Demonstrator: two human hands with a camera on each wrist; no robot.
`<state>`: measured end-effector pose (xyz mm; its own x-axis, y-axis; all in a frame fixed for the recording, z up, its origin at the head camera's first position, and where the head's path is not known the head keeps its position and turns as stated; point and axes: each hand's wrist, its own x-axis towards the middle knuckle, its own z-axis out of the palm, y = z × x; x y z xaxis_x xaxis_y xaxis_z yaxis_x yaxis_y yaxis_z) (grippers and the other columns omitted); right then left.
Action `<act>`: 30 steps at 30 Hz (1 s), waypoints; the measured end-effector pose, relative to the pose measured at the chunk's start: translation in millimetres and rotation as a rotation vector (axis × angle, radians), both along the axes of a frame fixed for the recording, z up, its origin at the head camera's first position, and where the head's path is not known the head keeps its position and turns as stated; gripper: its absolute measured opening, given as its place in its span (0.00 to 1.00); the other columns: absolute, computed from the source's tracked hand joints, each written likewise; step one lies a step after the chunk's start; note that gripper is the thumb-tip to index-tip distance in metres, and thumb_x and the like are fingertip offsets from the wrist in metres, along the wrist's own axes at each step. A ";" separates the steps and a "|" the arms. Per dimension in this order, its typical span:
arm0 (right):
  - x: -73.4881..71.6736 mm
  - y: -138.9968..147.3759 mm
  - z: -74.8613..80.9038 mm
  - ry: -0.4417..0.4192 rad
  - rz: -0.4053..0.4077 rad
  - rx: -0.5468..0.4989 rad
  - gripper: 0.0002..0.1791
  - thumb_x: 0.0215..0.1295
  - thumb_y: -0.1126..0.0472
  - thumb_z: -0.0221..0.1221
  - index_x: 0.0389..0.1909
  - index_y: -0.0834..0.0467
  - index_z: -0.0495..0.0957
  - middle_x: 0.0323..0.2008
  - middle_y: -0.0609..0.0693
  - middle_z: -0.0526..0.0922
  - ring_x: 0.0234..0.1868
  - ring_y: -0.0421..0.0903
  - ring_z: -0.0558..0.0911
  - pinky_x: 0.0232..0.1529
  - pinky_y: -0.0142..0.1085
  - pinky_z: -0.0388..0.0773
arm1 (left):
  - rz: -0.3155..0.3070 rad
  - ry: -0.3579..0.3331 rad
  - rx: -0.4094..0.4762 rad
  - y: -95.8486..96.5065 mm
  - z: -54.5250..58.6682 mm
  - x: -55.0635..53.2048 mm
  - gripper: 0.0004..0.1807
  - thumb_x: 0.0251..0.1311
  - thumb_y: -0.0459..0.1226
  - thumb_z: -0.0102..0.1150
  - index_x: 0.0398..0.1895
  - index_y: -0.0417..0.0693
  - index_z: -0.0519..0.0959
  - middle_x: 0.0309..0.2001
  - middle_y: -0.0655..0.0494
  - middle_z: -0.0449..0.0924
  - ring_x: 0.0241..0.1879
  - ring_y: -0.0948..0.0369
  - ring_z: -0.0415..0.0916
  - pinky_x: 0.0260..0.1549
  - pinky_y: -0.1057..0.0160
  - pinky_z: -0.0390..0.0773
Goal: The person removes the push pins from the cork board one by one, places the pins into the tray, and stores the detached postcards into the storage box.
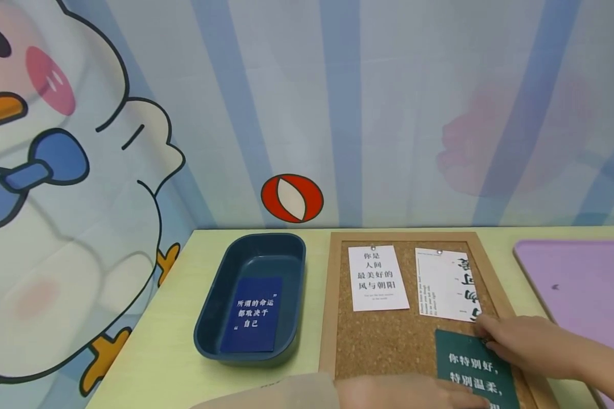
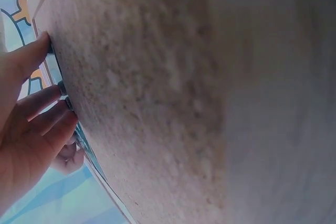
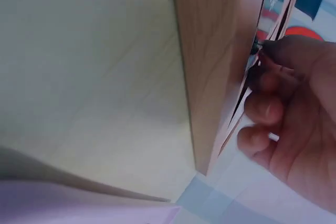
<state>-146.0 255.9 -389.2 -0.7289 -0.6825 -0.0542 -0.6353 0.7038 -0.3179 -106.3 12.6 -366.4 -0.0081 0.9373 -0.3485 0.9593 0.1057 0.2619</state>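
A dark green card (image 1: 478, 369) with white writing lies on the lower right of the cork board (image 1: 384, 341). At the card's top edge my right hand (image 1: 532, 343) pinches a small push pin (image 1: 486, 341) between thumb and index finger. The right wrist view shows this right hand (image 3: 294, 103) with its other fingers curled in above the board's wooden frame (image 3: 210, 51). My left hand (image 1: 409, 392) reaches in from the lower left, fingers extended over the card's lower part. In the left wrist view, the left hand's (image 2: 31, 124) fingertips rest at the card, thumb apart.
Two white cards, a left one (image 1: 378, 278) and a right one (image 1: 445, 284), hang pinned on the board's upper half. A dark blue bin (image 1: 202, 335) holding a blue card (image 1: 253, 315) stands left. A purple tray (image 1: 583, 278) lies right; a printed cloth (image 1: 389, 113) hangs behind.
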 end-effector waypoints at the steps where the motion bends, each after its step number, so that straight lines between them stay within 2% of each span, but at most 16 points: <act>1: 0.3 1.9 0.4 -0.010 -0.005 -0.020 0.06 0.65 0.61 0.56 0.36 0.50 0.68 0.26 0.32 0.71 0.23 0.29 0.67 0.21 0.31 0.67 | 0.003 -0.008 0.003 0.3 -0.3 -0.3 0.41 0.59 0.56 0.55 0.73 0.60 0.50 0.71 0.65 0.47 0.64 0.78 0.44 0.56 0.83 0.44; 4: 2.0 5.7 0.5 0.006 -0.053 -0.028 0.07 0.65 0.54 0.57 0.31 0.48 0.67 0.23 0.33 0.69 0.22 0.29 0.67 0.20 0.30 0.65 | 0.017 -0.020 0.000 1.4 -1.1 -0.8 0.41 0.59 0.55 0.55 0.73 0.60 0.51 0.70 0.66 0.48 0.63 0.78 0.45 0.56 0.83 0.45; 7: 4.1 4.5 -1.2 0.021 -0.109 0.016 0.12 0.65 0.48 0.55 0.26 0.46 0.65 0.17 0.34 0.61 0.18 0.30 0.61 0.19 0.29 0.58 | 0.051 -0.055 0.003 1.8 -2.2 -2.3 0.40 0.59 0.54 0.56 0.72 0.59 0.52 0.70 0.67 0.49 0.62 0.79 0.47 0.56 0.83 0.47; 9: 5.0 1.5 -3.3 0.019 -0.120 0.033 0.12 0.66 0.49 0.54 0.25 0.45 0.66 0.16 0.34 0.60 0.17 0.30 0.60 0.19 0.29 0.58 | 0.068 -0.076 0.004 1.9 -2.9 -3.1 0.40 0.59 0.53 0.56 0.72 0.58 0.52 0.69 0.68 0.50 0.62 0.79 0.47 0.56 0.83 0.47; 14: 3.7 -4.2 -6.6 0.018 -0.103 0.050 0.09 0.67 0.53 0.53 0.27 0.45 0.67 0.16 0.34 0.60 0.16 0.31 0.60 0.18 0.29 0.58 | 0.053 -0.089 0.018 2.6 -3.1 -4.7 0.40 0.60 0.52 0.55 0.72 0.54 0.52 0.70 0.65 0.50 0.64 0.78 0.46 0.56 0.83 0.45; 18: 3.0 -6.1 -5.0 0.001 -0.112 0.082 0.06 0.66 0.55 0.53 0.29 0.47 0.69 0.16 0.35 0.62 0.17 0.32 0.61 0.18 0.30 0.58 | 0.009 -0.052 0.021 2.5 -2.0 -4.5 0.40 0.60 0.53 0.55 0.72 0.54 0.52 0.70 0.62 0.49 0.64 0.76 0.46 0.57 0.83 0.44; 21: 4.5 -7.5 -4.7 0.026 -0.115 0.105 0.04 0.65 0.56 0.53 0.31 0.47 0.69 0.16 0.35 0.62 0.15 0.33 0.60 0.17 0.30 0.57 | -0.052 0.032 0.001 2.2 0.0 -2.5 0.42 0.58 0.57 0.54 0.73 0.58 0.50 0.71 0.61 0.47 0.65 0.75 0.44 0.56 0.83 0.42; 23: 5.6 -8.1 -4.9 0.059 -0.108 0.117 0.04 0.65 0.57 0.53 0.31 0.48 0.69 0.14 0.34 0.61 0.14 0.33 0.59 0.16 0.30 0.56 | -0.071 0.072 -0.011 2.2 1.0 -1.6 0.43 0.58 0.59 0.53 0.73 0.60 0.49 0.72 0.61 0.45 0.66 0.74 0.43 0.56 0.83 0.41; 26: 6.2 -6.2 -4.5 0.088 -0.081 0.102 0.04 0.65 0.57 0.54 0.32 0.48 0.68 0.14 0.34 0.60 0.14 0.32 0.58 0.17 0.30 0.55 | -0.066 0.075 -0.020 2.4 0.9 -1.7 0.44 0.58 0.59 0.53 0.73 0.60 0.48 0.72 0.61 0.44 0.66 0.74 0.43 0.56 0.83 0.40; 30: 5.2 0.6 -3.4 0.038 -0.056 0.023 0.08 0.65 0.55 0.56 0.32 0.48 0.65 0.18 0.33 0.61 0.18 0.30 0.61 0.19 0.29 0.58 | -0.007 0.012 -0.032 2.9 -1.1 -3.8 0.42 0.59 0.56 0.54 0.73 0.58 0.49 0.72 0.63 0.45 0.66 0.76 0.43 0.57 0.83 0.43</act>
<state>-140.8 256.5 -392.6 -0.7675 -0.6398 -0.0410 -0.6063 0.7451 -0.2779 -110.1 15.6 -367.5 -0.0059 0.9255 -0.3787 0.9631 0.1072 0.2468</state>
